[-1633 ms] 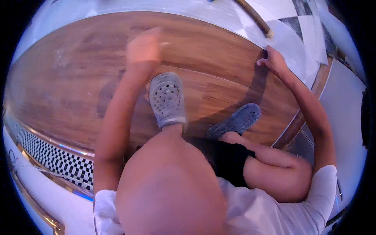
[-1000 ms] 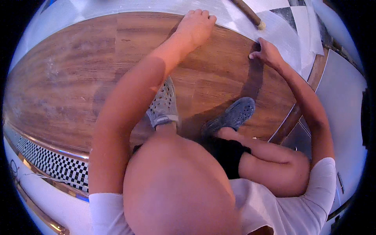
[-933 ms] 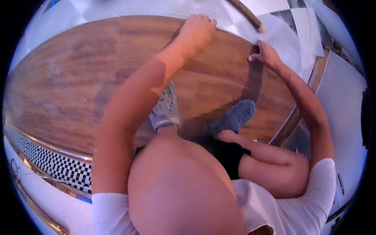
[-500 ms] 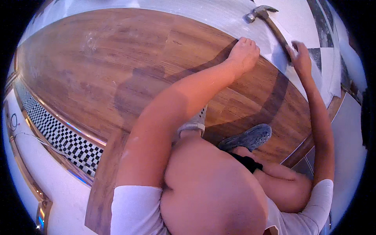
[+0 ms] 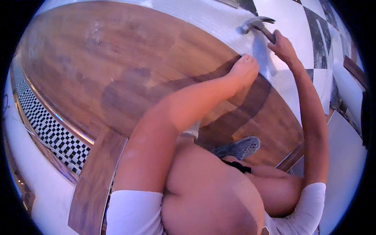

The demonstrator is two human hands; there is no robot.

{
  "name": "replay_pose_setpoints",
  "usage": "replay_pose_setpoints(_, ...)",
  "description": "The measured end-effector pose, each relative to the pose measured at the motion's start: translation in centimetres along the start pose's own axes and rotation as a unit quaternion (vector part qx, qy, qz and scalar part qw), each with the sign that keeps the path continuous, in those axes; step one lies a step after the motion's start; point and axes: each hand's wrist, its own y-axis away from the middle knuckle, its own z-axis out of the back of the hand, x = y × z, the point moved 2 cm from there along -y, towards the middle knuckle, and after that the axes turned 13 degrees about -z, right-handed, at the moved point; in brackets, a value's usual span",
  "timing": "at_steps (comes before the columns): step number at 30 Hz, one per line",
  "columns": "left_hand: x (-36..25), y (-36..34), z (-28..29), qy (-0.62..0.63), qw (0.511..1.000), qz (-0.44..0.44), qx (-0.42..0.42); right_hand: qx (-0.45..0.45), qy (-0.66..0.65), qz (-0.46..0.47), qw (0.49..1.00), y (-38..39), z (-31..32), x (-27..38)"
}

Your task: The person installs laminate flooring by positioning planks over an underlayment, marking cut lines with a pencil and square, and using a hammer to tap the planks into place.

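A claw hammer (image 5: pixel 262 28) with a metal head and brown handle is gripped in my right hand (image 5: pixel 283 47), close below the head. It hangs over the whitish strip, its shadow falling beneath it. My left hand (image 5: pixel 244 71) rests at the curved edge of the brown wood-look floor (image 5: pixel 156 51), fingers curled together. Whatever those fingers may hold is hidden. The hammer head is to the far right of my left hand, apart from it.
A black and white checkered surface (image 5: pixel 318 37) lies beyond the whitish strip (image 5: pixel 203 29). Small checkered tiles (image 5: pixel 51 123) line the recess at left. A separate wood-look plank (image 5: pixel 94 176) sits at lower left. My grey perforated shoe (image 5: pixel 239 148) is on the floor.
My right hand has closed around the hammer handle, nearer its head, from loose fingers by the handle's lower end. My left hand stays at the floor's edge. The whole view has shifted.
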Motion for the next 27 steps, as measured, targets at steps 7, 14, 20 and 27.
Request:
replay_pose_setpoints(7,-0.1,0.4,0.7,-0.016,0.999,-0.027,0.029,0.026,0.050,0.065,0.996,0.0,0.2,7.5)
replay_pose_setpoints(14,-0.2,0.3,0.6,0.001,0.999,-0.027,0.033,0.034,0.048,0.094,0.994,0.5,1.0,9.1)
replay_pose_setpoints(20,-0.2,0.5,1.0,-0.017,0.998,-0.025,0.047,0.076,0.065,0.089,0.991,1.8,0.5,8.8)
replay_pose_setpoints(27,0.3,-0.1,0.0,-0.005,0.999,-0.021,0.049,0.026,0.016,0.030,0.999,3.3,2.8,4.4)
